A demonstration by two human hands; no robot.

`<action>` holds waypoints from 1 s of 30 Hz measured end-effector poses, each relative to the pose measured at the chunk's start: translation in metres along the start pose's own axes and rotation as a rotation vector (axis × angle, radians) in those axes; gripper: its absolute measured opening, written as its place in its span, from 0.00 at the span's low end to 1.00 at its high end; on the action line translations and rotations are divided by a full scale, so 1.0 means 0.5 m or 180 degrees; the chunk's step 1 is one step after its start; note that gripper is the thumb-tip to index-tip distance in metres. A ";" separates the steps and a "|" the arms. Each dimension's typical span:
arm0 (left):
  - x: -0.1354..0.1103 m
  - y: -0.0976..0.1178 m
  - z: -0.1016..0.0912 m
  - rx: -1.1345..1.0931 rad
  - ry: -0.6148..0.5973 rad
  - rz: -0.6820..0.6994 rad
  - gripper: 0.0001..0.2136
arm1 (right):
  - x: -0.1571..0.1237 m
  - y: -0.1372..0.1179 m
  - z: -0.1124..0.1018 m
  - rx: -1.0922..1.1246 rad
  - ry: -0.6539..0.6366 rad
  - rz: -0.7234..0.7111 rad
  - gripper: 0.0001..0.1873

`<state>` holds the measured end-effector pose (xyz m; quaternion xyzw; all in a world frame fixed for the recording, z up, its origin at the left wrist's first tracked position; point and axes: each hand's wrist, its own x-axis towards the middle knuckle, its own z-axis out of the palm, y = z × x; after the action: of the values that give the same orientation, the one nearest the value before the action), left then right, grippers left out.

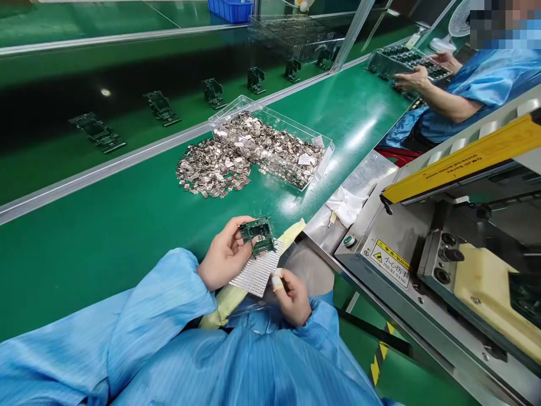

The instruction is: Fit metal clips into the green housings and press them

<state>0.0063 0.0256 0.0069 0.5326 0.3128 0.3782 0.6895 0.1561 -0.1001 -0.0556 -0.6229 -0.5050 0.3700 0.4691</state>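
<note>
My left hand [224, 256] grips a small dark green plastic frame part [257, 235], its fingers curled round the part's left side. My right hand [291, 293], with a white finger cot on one fingertip, is closed in a pinch just below the frame, at the edge of a silvery textured sheet [256, 275] that lies under both hands. What the pinch holds is too small to make out. Both arms wear light blue sleeves. A yellow strip [291, 234] pokes out beneath the sheet.
A clear tray [325, 152] full of small shiny metal clips sits ahead, with a loose pile of clips [211, 169] beside it. Several dark frames [98, 133] ride the conveyor at the back. A press machine [443, 237] stands right. Another person's hand [412, 79] works at a tray.
</note>
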 end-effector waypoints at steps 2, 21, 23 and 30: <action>-0.001 0.001 0.000 -0.0009 0.0001 -0.0018 0.17 | -0.002 0.004 -0.012 -0.0147 -0.0055 0.0119 0.09; -0.009 0.002 0.008 -0.0300 -0.0086 0.0233 0.17 | 0.057 -0.174 -0.069 0.0294 0.0664 0.0025 0.08; -0.009 0.004 0.008 -0.0247 -0.0073 0.0257 0.16 | 0.070 -0.175 -0.060 0.0315 0.0646 0.0022 0.07; -0.010 0.007 0.010 -0.0296 -0.0036 0.0276 0.15 | 0.102 -0.179 -0.028 -0.0130 0.0522 -0.0486 0.06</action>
<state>0.0072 0.0192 0.0116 0.5152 0.2676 0.4188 0.6982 0.1549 -0.0489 0.0350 -0.6202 -0.5184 0.2706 0.5228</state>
